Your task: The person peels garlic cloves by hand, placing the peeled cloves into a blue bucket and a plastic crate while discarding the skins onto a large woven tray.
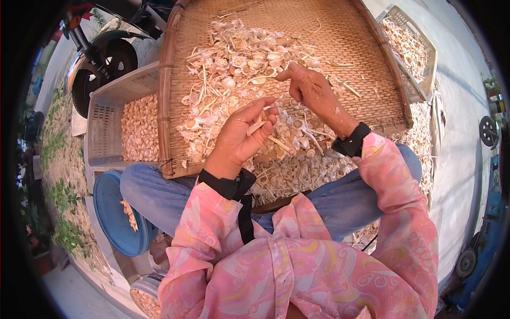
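Over the woven tray (353, 45), the left hand (247, 130) grips a pale garlic piece (256, 127) — likely light, firm, papery-slick, best pinched by its sides — while the right hand (312, 89) is half-curled, its hold impossible to tell.

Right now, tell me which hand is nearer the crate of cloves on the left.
Left: the left hand is over the woven tray, to the right of the crate; the right hand is farther right, over the same tray.
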{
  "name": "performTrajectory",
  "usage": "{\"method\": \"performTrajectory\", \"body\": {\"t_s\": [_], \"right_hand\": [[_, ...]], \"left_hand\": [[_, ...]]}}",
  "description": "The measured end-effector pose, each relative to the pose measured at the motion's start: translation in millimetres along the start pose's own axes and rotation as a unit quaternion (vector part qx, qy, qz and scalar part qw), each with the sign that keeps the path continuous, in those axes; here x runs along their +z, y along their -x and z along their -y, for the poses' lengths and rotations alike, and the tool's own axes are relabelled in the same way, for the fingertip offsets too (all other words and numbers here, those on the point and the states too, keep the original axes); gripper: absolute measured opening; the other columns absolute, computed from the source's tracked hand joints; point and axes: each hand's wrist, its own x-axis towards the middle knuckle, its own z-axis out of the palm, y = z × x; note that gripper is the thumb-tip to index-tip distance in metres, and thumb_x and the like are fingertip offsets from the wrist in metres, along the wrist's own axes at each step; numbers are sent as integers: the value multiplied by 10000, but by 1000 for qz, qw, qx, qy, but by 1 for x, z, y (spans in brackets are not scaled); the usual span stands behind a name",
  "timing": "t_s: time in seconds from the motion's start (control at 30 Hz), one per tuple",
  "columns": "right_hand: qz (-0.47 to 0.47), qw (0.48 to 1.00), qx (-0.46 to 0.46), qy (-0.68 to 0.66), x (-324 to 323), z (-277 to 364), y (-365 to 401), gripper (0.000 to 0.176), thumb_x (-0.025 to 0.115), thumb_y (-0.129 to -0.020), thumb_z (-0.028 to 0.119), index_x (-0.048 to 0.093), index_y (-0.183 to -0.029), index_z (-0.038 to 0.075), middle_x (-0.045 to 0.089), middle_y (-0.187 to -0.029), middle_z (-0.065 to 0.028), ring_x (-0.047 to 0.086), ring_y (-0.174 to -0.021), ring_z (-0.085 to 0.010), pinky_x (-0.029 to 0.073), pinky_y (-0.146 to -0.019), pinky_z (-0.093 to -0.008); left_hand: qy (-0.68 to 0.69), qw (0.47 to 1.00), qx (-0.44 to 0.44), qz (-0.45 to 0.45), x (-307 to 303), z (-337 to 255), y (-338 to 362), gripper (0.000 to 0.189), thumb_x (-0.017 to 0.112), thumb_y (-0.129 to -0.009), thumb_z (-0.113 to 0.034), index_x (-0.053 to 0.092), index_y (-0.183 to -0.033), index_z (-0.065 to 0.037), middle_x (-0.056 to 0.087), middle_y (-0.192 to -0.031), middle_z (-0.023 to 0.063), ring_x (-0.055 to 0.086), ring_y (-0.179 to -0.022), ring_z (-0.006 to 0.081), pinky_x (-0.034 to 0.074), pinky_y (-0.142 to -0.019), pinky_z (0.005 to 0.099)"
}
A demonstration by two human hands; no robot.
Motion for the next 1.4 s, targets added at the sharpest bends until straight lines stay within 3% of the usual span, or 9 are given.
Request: {"method": "performTrajectory", "body": {"t_s": [0.13, 0.23, 0.33, 0.47, 0.6, 0.73, 0.87, 1.03, 1.4], "right_hand": [[-82, 968, 112, -207, -19, -9, -14, 578, 278, -950, 476, 544, -1063, -24, 480, -674, 9, 372, -535, -56, 278, -451, -193], [-67, 945, 130, -292, -20, -8, -17, 647, 236, -936, 518, 479, -1126, -51, 582, -869, -97, 543, -711, -125, 456, -590, -248], [-32, 934, 117, -337, -15, -8, -19, 691, 217, -920, 545, 397, -1195, -64, 559, -1053, -182, 590, -895, -191, 508, -743, -271], [23, 937, 98, -334, 3, 1, -18, 683, 227, -917, 550, 403, -1214, -39, 547, -1089, -169, 562, -1004, -223, 479, -820, -287], [137, 983, -119, -37, 31, 5, 4, 525, 327, -945, 449, 466, -1189, 6, 550, -1099, -148, 527, -1043, -242, 426, -866, -316], [-125, 961, -145, 199, -10, -23, -24, 270, 504, -887, 230, 597, -984, -4, 552, -989, -169, 531, -914, -316, 419, -811, -380], [-104, 885, -80, 448, -62, -61, -38, 196, 585, -799, 170, 629, -943, 46, 542, -1026, -152, 538, -927, -337, 446, -777, -413], [-58, 904, -80, 415, -22, -44, -27, 154, 604, -737, 74, 604, -888, 42, 501, -1047, -159, 546, -909, -334, 462, -759, -403], [17, 954, -179, 241, 20, -18, -14, 309, 654, -731, 58, 525, -1010, 35, 475, -970, -132, 514, -864, -266, 447, -722, -330]], "left_hand": [[-134, 959, 247, -25, 19, -92, 68, 379, 452, -898, -20, 360, -1256, 67, 462, -1116, 224, 555, -920, 199, 556, -712, 219], [-545, 587, 326, -501, 23, -141, 100, 496, 514, -902, -235, 350, -1304, 5, 415, -1262, 215, 465, -1153, 287, 471, -854, 328], [-565, 649, 321, -396, 31, -131, 115, 544, 519, -895, -320, 346, -1309, -13, 425, -1264, 196, 453, -1163, 291, 423, -888, 360], [-253, 962, 41, -92, 40, -45, 55, 627, 469, -904, -416, 298, -1307, 33, 465, -1182, 218, 562, -1009, 310, 520, -756, 334], [-37, 997, 18, -64, 15, 2, 1, 427, 437, -929, -355, 431, -1144, 14, 539, -1009, 141, 584, -820, 222, 525, -642, 263], [-74, 989, 98, -87, 0, -40, 40, 235, 456, -938, -242, 516, -970, -17, 466, -750, 19, 404, -573, 75, 335, -430, 168], [-449, 744, 351, -350, -3, -120, 157, 224, 494, -914, -229, 571, -889, -19, 422, -632, -34, 357, -518, 17, 278, -428, 164], [-754, 357, 203, -512, -150, -199, 297, 283, 516, -895, -236, 589, -925, 35, 574, -785, 46, 522, -708, 113, 407, -672, 241], [-564, 802, 150, -128, 17, -34, 35, 478, 545, -888, -283, 423, -1218, 41, 599, -978, 111, 608, -785, 136, 465, -637, 222]]}}
